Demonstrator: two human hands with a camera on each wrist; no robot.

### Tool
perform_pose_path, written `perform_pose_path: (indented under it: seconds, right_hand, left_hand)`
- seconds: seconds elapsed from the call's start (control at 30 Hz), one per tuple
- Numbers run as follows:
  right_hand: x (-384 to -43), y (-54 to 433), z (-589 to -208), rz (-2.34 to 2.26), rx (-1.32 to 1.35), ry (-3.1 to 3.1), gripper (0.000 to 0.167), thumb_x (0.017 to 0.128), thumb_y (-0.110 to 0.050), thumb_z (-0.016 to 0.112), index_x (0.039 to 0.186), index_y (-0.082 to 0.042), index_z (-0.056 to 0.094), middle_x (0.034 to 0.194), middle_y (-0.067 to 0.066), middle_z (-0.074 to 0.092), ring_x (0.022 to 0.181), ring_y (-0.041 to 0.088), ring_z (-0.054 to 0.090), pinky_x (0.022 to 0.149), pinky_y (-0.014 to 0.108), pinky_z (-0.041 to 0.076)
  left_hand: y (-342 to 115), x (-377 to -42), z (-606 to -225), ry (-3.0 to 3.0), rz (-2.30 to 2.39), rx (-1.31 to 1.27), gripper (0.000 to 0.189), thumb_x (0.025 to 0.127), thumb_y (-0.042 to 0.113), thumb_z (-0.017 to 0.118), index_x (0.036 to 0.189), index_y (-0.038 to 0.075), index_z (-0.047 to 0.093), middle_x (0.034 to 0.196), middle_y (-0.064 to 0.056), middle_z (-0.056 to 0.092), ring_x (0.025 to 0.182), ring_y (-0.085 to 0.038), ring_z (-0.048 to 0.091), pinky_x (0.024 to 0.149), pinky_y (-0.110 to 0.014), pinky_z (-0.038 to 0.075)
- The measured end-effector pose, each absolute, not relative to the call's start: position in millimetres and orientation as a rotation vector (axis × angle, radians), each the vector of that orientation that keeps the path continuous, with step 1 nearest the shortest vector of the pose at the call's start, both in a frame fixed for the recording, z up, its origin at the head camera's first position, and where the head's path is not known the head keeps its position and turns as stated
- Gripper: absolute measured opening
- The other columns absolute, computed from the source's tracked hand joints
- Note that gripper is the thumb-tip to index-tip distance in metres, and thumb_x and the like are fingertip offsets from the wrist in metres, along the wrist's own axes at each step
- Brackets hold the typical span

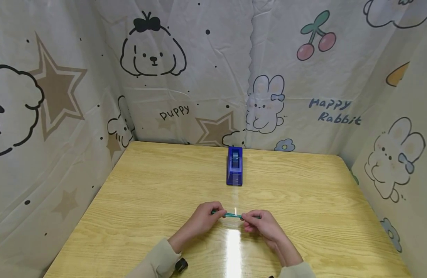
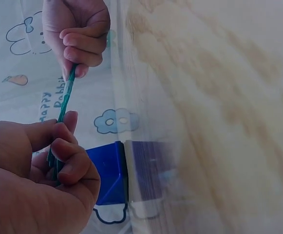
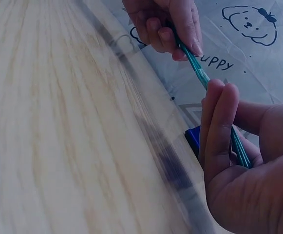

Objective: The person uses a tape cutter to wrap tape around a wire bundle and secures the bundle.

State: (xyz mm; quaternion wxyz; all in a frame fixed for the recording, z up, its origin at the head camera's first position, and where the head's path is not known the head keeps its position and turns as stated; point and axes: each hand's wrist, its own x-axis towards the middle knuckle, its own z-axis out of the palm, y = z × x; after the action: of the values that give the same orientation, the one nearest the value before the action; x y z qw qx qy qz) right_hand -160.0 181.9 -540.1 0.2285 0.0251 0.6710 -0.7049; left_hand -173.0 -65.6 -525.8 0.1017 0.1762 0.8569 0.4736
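A slim, straight bundle of glossy teal-green strands [image 1: 233, 215] spans the gap between the two hands, held above the pale wood-grain bench [image 1: 164, 173]. Several thin strands lie side by side in it, and their tips spread slightly apart where they poke out past the fingers. A pale, shiny, see-through band [image 3: 203, 75] wraps the bundle along the stretch between the hands. From the head view the bundle runs almost level from side to side, its ends partly covered by the fingers.

The left hand [image 1: 207, 218] pinches one end between thumb and fingers, its back turned up and its forearm slanting in from the lower left. The right hand [image 1: 263, 224] grasps the other end in a similar pinch, its forearm slanting in from the lower right; the two hands face each other, near but apart. Light beige sleeves [image 1: 161, 258] reach to the wrists, and a small black device [image 1: 181, 265] sits by the left cuff.

Beyond the hands, near the bench's far edge, stands a dark blue plastic tape dispenser [image 1: 235, 177] with a clear roll [image 1: 235, 156] in it.
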Motion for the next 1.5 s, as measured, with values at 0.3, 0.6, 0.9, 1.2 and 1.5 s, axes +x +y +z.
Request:
perform_pose_path:
  seconds: [0.3,0.6,0.9,1.2,1.5]
  right_hand:
    - [-163.0,183.6,-541.2,-1.943,0.043,1.86,0.023,0.099,-0.008,0.069,0.109,0.013,0.07,0.08,0.002,0.071,0.07,0.009,0.071,0.068,0.022,0.06]
    - [-163.7,184.2,-541.5,-1.928,0.057,1.903,0.027,0.097,-0.008,0.072,0.113,0.014,0.07,0.084,0.006,0.075,0.072,0.012,0.074,0.071,0.024,0.061]
    - [-167.2,186.9,-544.3,-1.948,0.064,1.876,0.025,0.096,-0.009,0.074,0.112,0.01,0.073,0.087,0.006,0.076,0.076,0.013,0.075,0.074,0.025,0.062]
    - [-167.7,184.6,-544.2,-1.918,0.142,1.84,0.03,0.101,-0.027,0.069,0.1,0.003,0.074,0.075,-0.001,0.069,0.065,0.007,0.069,0.065,0.021,0.059]
    - [-168.7,183.2,-541.2,-1.941,0.111,1.834,0.023,0.099,-0.016,0.071,0.095,0.006,0.073,0.069,-0.003,0.064,0.058,0.004,0.061,0.058,0.018,0.055]
  left_hand:
    - [-68.4,-174.0,-526.8,2.505,1.399,0.456,0.028,0.104,0.03,0.064,0.089,0.01,0.076,0.076,-0.001,0.069,0.064,-0.007,0.05,0.06,-0.022,0.041]
    - [-70.8,-177.8,-530.1,2.456,1.418,0.445,0.026,0.102,0.03,0.068,0.089,0.01,0.078,0.077,-0.007,0.073,0.064,-0.007,0.053,0.058,-0.02,0.04]
    - [-68.6,-177.8,-529.6,2.439,1.443,0.528,0.021,0.102,0.023,0.067,0.09,0.006,0.073,0.079,-0.014,0.07,0.068,-0.008,0.055,0.063,-0.022,0.042]
    - [-67.0,-176.1,-526.2,2.451,1.461,0.535,0.019,0.102,0.019,0.067,0.092,0.004,0.073,0.081,-0.015,0.07,0.069,-0.013,0.059,0.062,-0.022,0.045]
    - [-68.3,-178.1,-528.3,2.441,1.42,0.585,0.02,0.104,0.022,0.064,0.094,0.006,0.073,0.081,-0.01,0.071,0.069,-0.011,0.059,0.064,-0.022,0.045]
